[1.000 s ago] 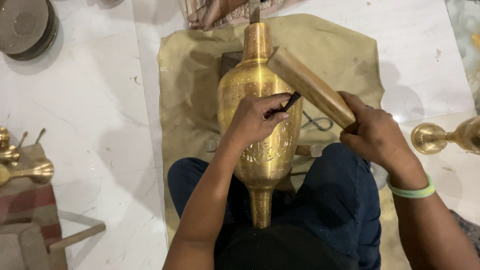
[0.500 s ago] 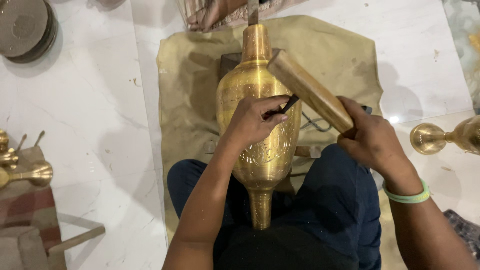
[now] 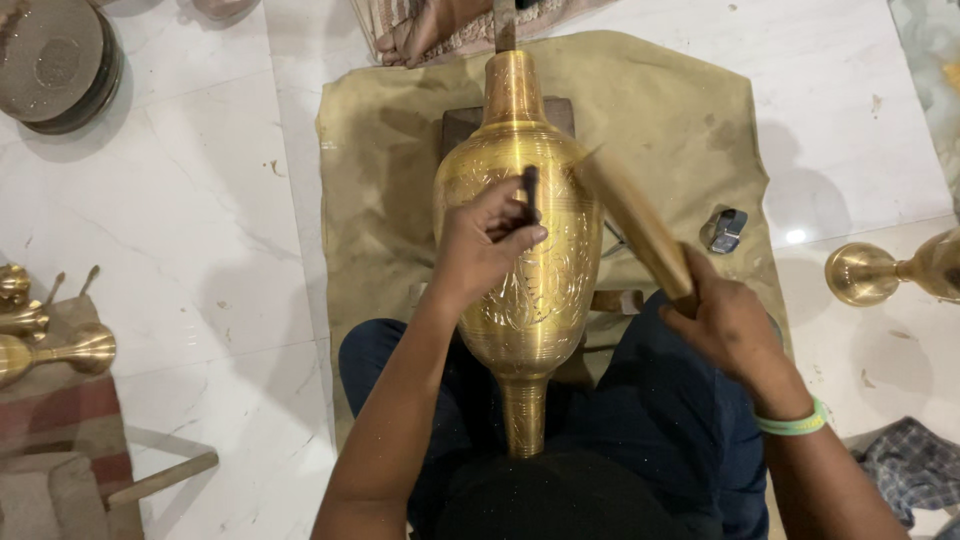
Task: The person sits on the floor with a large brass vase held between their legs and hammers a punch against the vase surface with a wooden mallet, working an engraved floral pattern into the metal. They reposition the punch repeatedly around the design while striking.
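A large engraved brass vase (image 3: 525, 300) lies lengthwise across my lap, its neck pointing away onto a tan cloth (image 3: 400, 150). My left hand (image 3: 485, 245) rests on the vase's belly and pinches a thin dark chisel (image 3: 530, 190) upright against the metal. My right hand (image 3: 725, 325) grips the handle end of a wooden mallet (image 3: 635, 220), whose blurred head sits just right of the chisel, close to the vase's side. A green band circles my right wrist.
Stacked metal plates (image 3: 55, 60) sit at the top left. Small brass pieces (image 3: 60, 350) lie on a striped mat at the left, and a wooden stick (image 3: 160, 478) below them. Another brass vessel (image 3: 890, 272) lies at the right edge. A small metal object (image 3: 725, 230) rests on the cloth.
The mallet has swung down from above the vase to beside the chisel's top. My left hand has turned the chisel more upright. The vase has stayed put.
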Demonstrator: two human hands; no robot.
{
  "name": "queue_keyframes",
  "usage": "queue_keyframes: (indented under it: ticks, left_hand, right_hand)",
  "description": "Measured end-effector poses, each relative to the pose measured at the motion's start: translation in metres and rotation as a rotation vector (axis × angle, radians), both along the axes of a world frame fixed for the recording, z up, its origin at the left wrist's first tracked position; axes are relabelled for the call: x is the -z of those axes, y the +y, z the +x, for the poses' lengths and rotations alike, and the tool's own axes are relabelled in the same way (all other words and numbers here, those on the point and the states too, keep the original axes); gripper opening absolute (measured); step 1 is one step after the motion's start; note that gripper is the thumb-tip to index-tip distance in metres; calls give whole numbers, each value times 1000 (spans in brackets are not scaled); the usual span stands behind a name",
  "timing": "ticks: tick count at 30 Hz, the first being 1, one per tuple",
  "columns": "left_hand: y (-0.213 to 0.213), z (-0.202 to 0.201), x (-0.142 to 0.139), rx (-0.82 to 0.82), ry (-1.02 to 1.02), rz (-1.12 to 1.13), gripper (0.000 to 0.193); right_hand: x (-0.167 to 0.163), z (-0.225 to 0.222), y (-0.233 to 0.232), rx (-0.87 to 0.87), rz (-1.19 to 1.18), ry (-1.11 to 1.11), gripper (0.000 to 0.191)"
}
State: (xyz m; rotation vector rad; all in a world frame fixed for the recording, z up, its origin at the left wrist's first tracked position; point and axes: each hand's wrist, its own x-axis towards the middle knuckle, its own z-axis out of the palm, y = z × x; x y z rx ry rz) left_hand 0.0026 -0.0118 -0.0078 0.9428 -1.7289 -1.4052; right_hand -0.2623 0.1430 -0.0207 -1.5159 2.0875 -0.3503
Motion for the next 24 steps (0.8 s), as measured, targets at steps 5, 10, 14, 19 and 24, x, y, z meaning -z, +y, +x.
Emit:
queue_keyframes:
  ticks: [5,10,14,19,24]
  left_hand:
    - [8,-8,-3,65,-244,-293,42]
    - [2,-5,-13,150,-226,-284,39]
    - [4,-6,-16,141,-242,-469,43]
    - [6,-9,-17,111,-243,-416,41]
    - [6,-9,-18,132,-281,-373,38]
  right_hand:
    - [14,13,12,74,-58,-80,84]
    - [-5,9,-4,-22,-148,10,88]
    - [-28,-10,-28,-176,-110,51,90]
    - [-37,-10,-38,14,-239,-688,60]
    - [-55,-20,-44,-134,-231,-97,80]
